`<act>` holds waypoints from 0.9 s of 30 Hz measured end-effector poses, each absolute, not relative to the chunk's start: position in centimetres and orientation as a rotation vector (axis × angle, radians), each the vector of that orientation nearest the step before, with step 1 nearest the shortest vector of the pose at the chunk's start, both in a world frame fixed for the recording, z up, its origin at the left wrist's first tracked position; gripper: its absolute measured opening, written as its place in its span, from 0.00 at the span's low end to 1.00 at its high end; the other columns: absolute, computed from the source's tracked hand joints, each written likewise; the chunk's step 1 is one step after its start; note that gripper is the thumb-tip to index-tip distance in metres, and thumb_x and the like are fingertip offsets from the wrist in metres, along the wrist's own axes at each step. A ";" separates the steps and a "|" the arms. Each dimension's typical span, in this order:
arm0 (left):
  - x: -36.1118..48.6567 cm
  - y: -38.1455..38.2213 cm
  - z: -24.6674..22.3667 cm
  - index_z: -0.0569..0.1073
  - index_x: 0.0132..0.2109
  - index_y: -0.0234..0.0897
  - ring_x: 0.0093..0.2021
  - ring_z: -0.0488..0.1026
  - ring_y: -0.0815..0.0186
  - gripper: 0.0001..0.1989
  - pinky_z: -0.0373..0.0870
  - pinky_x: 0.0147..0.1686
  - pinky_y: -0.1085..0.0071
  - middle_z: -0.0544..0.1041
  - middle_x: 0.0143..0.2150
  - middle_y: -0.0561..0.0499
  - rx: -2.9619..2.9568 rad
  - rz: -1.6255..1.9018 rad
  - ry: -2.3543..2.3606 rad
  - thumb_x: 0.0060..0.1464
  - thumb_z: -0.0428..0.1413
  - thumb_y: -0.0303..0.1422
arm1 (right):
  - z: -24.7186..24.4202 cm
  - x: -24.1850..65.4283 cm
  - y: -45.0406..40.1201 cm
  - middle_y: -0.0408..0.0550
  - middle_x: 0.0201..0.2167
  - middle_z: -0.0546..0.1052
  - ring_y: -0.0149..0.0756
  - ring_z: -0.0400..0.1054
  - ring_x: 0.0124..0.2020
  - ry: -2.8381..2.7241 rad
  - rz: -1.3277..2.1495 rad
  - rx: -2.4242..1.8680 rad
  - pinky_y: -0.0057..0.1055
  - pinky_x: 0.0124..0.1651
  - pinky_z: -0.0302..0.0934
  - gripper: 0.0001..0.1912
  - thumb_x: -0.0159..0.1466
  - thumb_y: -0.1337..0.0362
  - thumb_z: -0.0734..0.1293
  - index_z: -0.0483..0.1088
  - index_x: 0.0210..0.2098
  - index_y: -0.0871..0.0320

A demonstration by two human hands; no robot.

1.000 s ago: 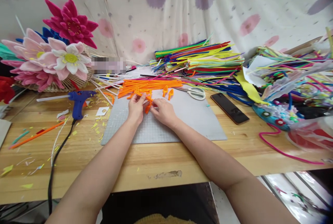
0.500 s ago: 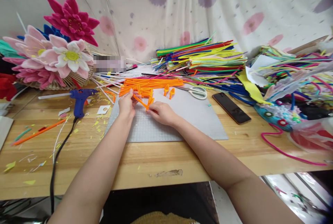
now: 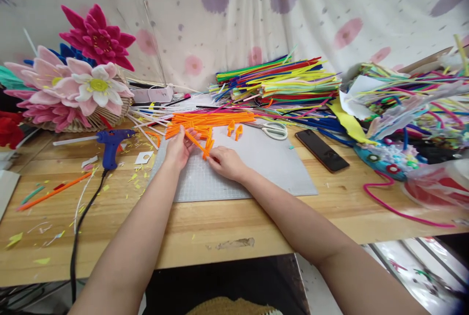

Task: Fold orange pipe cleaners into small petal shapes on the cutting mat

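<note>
Counter front: bare wood of the counter (image 3: 256, 222), with a scuffed patch near its edge.
Right side, near: a curling magenta pipe cleaner (image 3: 410, 212) lies beside a clear plastic container (image 3: 436, 185); red shows through its wall, but whether that is contents or print cannot be told.
Cutting mat: the grey cutting mat (image 3: 271, 173) lies flat beneath both hands.
Right hand: the right hand (image 3: 227, 162) pinches the lower end of an orange pipe cleaner (image 3: 197, 143) between thumb and fingers.
Left hand: the left hand (image 3: 178, 150) grasps the upper end, thumb along it.
Orange pipe cleaner: slanted between the two hands, above the mat's left part.
Phone: the dark-screened smartphone (image 3: 322, 151) lies right of the mat.
Glue gun: the blue glue gun (image 3: 110, 148) rests left of the mat, a white stick in its rear.
Shaped pieces: two small orange loops (image 3: 234, 130) lie on the mat, near the scissors (image 3: 275, 131).
Orange stock: a bundle of orange stems (image 3: 212, 118) lies along the mat's far edge.
Ribbed wrapper: the tan ribbed wrapper (image 3: 119, 109) has plush flowers (image 3: 98, 85) crowding over its rim.
Back: a multicolored stack of pipe cleaners (image 3: 282, 80) lies before a flower-printed curtain (image 3: 176, 22).
</note>
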State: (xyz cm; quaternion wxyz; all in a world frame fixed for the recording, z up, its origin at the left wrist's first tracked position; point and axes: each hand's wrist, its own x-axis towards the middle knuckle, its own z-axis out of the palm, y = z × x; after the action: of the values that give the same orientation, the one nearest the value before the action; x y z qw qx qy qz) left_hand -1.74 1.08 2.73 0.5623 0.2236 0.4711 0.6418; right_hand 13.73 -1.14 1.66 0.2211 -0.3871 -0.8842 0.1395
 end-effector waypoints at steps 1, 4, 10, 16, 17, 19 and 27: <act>-1.5 1.0 2.7 0.72 0.33 0.32 0.30 0.75 0.68 0.14 0.71 0.32 0.72 0.76 0.30 0.47 0.553 1.480 1.095 0.53 0.53 0.40 | 1.6 13.8 -1.2 0.47 0.28 0.72 0.31 0.62 0.31 -2.425 0.387 -1.085 0.27 0.36 0.51 0.11 0.63 0.65 0.57 0.66 0.27 0.60; -0.8 0.8 2.6 0.72 0.33 0.31 0.30 0.76 0.68 0.11 0.71 0.32 0.72 0.77 0.31 0.47 0.605 1.466 1.086 0.52 0.55 0.37 | 1.6 13.8 -1.1 0.47 0.27 0.72 0.30 0.62 0.31 -2.383 0.401 -1.110 0.27 0.35 0.51 0.11 0.63 0.64 0.57 0.66 0.27 0.60; -0.7 0.9 2.8 0.72 0.28 0.29 0.24 0.73 0.72 0.08 0.69 0.28 0.77 0.74 0.24 0.50 0.481 1.579 1.143 0.53 0.52 0.26 | 1.9 13.5 -0.7 0.46 0.27 0.72 0.29 0.62 0.30 -2.404 0.513 -1.065 0.25 0.36 0.51 0.11 0.63 0.65 0.58 0.66 0.26 0.60; -1.1 0.8 2.7 0.71 0.26 0.30 0.22 0.72 0.73 0.07 0.69 0.28 0.76 0.73 0.22 0.51 0.438 1.615 1.145 0.52 0.53 0.26 | 1.9 13.2 -0.8 0.45 0.26 0.71 0.29 0.61 0.29 -2.433 0.502 -1.014 0.25 0.35 0.50 0.12 0.63 0.64 0.57 0.64 0.24 0.60; -1.0 0.7 2.7 0.71 0.27 0.30 0.22 0.72 0.73 0.07 0.69 0.28 0.76 0.73 0.22 0.51 0.471 1.612 1.137 0.51 0.54 0.27 | 1.9 13.3 -0.9 0.45 0.26 0.71 0.29 0.60 0.29 -2.431 0.493 -1.025 0.25 0.35 0.50 0.12 0.63 0.65 0.58 0.64 0.24 0.60; -0.8 0.6 2.5 0.72 0.28 0.30 0.23 0.72 0.72 0.06 0.69 0.28 0.75 0.74 0.24 0.50 0.587 1.581 1.110 0.49 0.57 0.30 | 1.7 13.6 -1.1 0.45 0.26 0.71 0.29 0.60 0.29 -2.423 0.464 -1.056 0.25 0.34 0.50 0.11 0.62 0.66 0.58 0.64 0.24 0.60; -2.8 1.8 1.3 0.74 0.36 0.36 0.40 0.73 0.63 0.10 0.68 0.42 0.67 0.76 0.37 0.46 1.084 1.648 1.422 0.47 0.57 0.36 | 1.5 15.1 -0.9 0.45 0.24 0.73 0.31 0.63 0.27 -2.166 0.279 -1.482 0.28 0.29 0.48 0.14 0.61 0.62 0.57 0.66 0.22 0.58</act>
State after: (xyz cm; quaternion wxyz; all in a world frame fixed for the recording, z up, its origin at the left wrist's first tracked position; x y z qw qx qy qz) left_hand -2.79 1.82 1.33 0.3474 0.4181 0.5485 0.6353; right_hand 15.10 -0.90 1.45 0.2484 -0.5440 -0.7949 0.1022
